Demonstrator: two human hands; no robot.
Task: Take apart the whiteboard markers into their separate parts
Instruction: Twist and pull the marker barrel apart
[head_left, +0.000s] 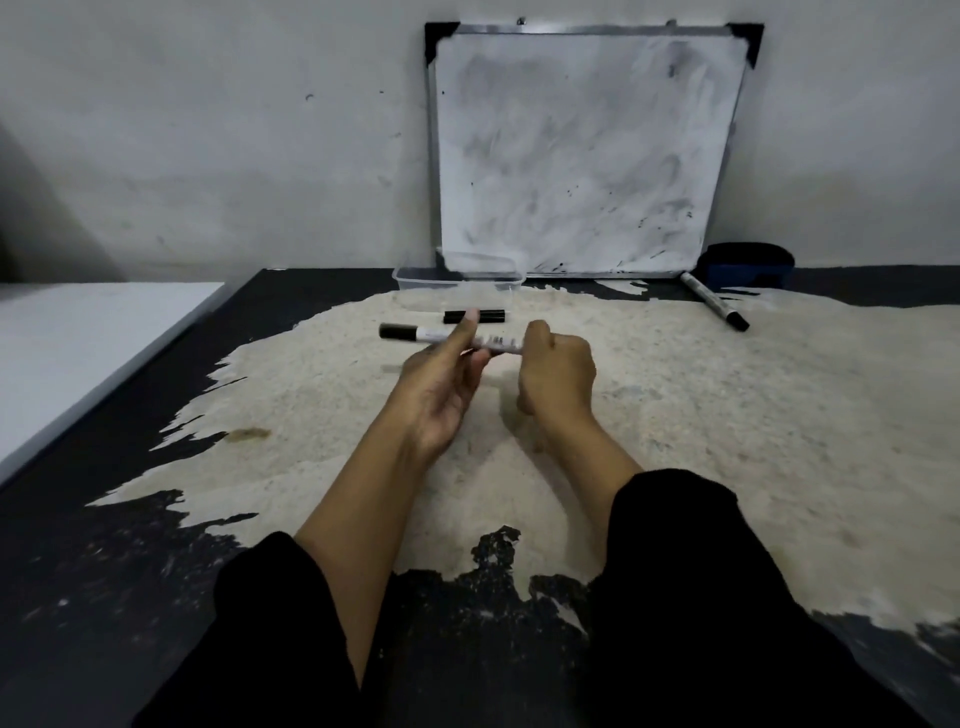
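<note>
A whiteboard marker with a white barrel and a black cap on its left end is held level above the table, between both hands. My left hand pinches the barrel near its middle with thumb and fingers. My right hand is closed in a fist around the marker's right end, which is hidden. A short black piece lies on the table just behind the hands. A second whole marker lies at the back right, by the whiteboard.
A smudged whiteboard leans on the wall. A clear plastic container stands in front of its lower left corner. A blue and black eraser sits at its right. The table has worn, peeling black paint.
</note>
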